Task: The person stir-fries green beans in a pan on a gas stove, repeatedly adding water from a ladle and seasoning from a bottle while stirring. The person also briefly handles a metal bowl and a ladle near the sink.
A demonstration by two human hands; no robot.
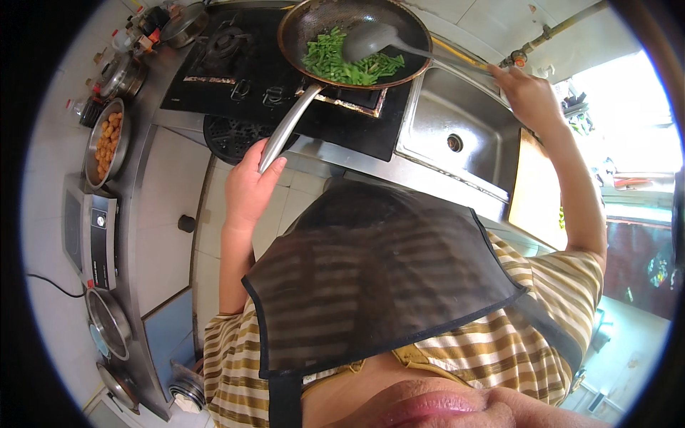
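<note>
My left hand [250, 179] grips the steel handle [291, 125] of a dark wok [299, 35] above the right side of a black gas hob [214, 101]. Chopped green vegetables [332, 56], perhaps green beans, lie in the wok's near part. At the far right, my right hand [530, 99] is closed around the end of a long-handled metal spatula [369, 43]. The spatula's broad head rests over the greens and hides some of them.
A steel sink [455, 107] adjoins the hob, with a wooden cutting board [535, 192] beyond it. Along the left counter stand a bowl of browned food balls [108, 144], an induction cooker [93, 235], a metal basin [109, 323] and lidded pots [120, 77]. A yellow gas pipe [556, 32] runs along the wall.
</note>
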